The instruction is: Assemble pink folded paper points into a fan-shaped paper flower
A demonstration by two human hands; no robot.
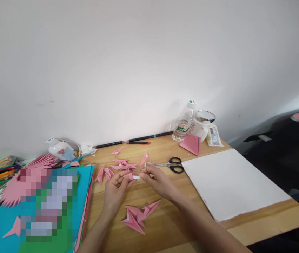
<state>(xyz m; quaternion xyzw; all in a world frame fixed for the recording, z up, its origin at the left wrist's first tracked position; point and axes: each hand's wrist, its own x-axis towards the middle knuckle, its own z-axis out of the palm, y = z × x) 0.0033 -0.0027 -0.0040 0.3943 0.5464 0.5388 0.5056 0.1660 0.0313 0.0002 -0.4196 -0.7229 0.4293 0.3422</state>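
Note:
My left hand [114, 191] pinches a small folded pink paper piece [129, 176] between thumb and fingers. From its right end runs a short white strip [136, 177], whose other end my right hand [158, 181] grips with closed fingers. A white rounded edge shows by the right fingertips; I cannot tell what it belongs to. Just behind the hands lie several folded pink paper pieces [124, 166]. Nearer to me, a joined cluster of pink folded pieces [138, 215] rests on the wooden table [170, 225]. Black-handled scissors [175, 164] lie right behind my right hand.
On the right lies a white board [236, 184]. A water bottle [185, 123], a white mug [199, 129] and a pink folded paper [191, 144] stand or lie behind it. Coloured paper sheets [85, 182] are stacked at left, near a white bottle [62, 149]. Pens [110, 144] lie along the wall.

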